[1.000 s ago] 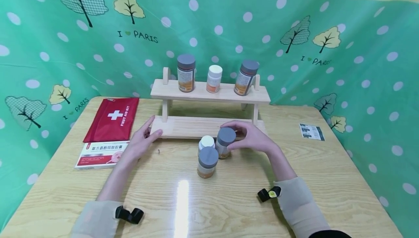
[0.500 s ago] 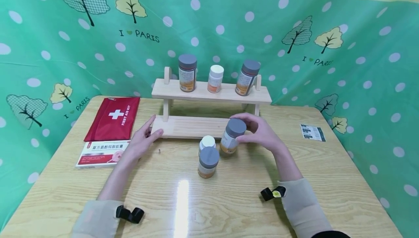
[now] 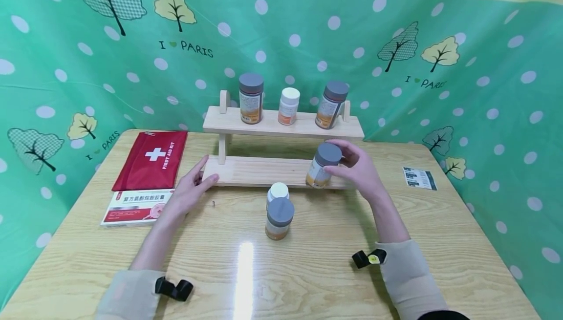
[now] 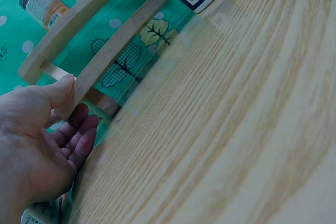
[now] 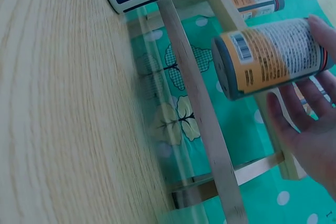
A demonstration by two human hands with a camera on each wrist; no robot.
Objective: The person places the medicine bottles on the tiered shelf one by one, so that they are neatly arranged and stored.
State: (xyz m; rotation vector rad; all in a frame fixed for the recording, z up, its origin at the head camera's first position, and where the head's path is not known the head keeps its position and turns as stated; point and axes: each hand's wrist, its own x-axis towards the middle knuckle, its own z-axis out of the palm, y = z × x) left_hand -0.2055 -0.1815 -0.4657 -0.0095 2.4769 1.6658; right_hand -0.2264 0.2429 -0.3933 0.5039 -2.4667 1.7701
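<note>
My left hand [image 3: 190,192] holds the left end of the two-tier wooden shelf's lower board [image 3: 259,169]; in the left wrist view the thumb lies on one side of the board [image 4: 113,53] and fingertips on the other. A pill bottle with a grey lid [image 3: 320,169] is gripped in my right hand [image 3: 362,171] at the right part of the lower board. It tilts, and the right wrist view shows its orange-and-white label [image 5: 273,51] and its base apart from the lower board [image 5: 197,93]. On the table, a white-lidded bottle [image 3: 277,191] stands behind a grey-lidded one [image 3: 279,216].
The upper board [image 3: 268,123] carries a grey-lidded bottle [image 3: 251,99], a small white bottle [image 3: 288,107] and another grey-lidded bottle [image 3: 331,105]. At left lie a red first aid pouch [image 3: 151,161] and a medicine box [image 3: 132,207]. A printed card [image 3: 419,178] lies at right.
My right hand has lifted the grey-lidded bottle away from the two others on the table and carried it right and back to the lower board. The left hand has stayed in place.
</note>
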